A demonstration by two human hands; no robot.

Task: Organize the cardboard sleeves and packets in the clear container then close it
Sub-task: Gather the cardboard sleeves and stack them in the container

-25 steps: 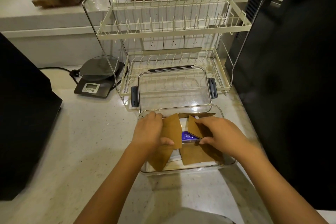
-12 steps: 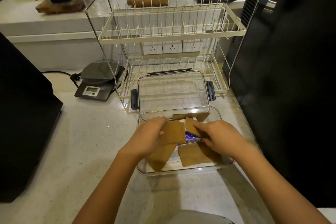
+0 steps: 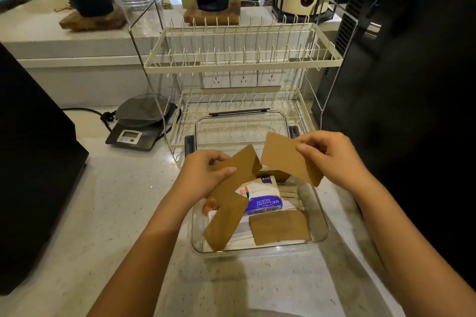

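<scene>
The clear container [image 3: 322, 226] sits on the counter in front of me, its clear lid [image 3: 242, 126] leaning open against the rack behind it. My left hand [image 3: 203, 175] grips brown cardboard sleeves [image 3: 231, 188] that hang down into the container's left side. My right hand [image 3: 332, 157] pinches another cardboard sleeve [image 3: 286, 157], raised above the container's right rear. Inside lie a flat sleeve [image 3: 279, 226], a white and purple packet [image 3: 260, 195], a small orange packet [image 3: 210, 206] and white paper strips [image 3: 242, 235].
A cream two-tier dish rack [image 3: 242, 64] stands just behind the container. A digital kitchen scale [image 3: 136, 126] with its cable lies to the left. A black appliance [image 3: 31, 162] flanks the left and a tall black appliance [image 3: 412, 85] the right. Pots and jars sit on the back ledge.
Both hands have come up out of the container. The right hand lifted one sleeve up and to the right, uncovering the packets beneath. The left hand's sleeves rose slightly.
</scene>
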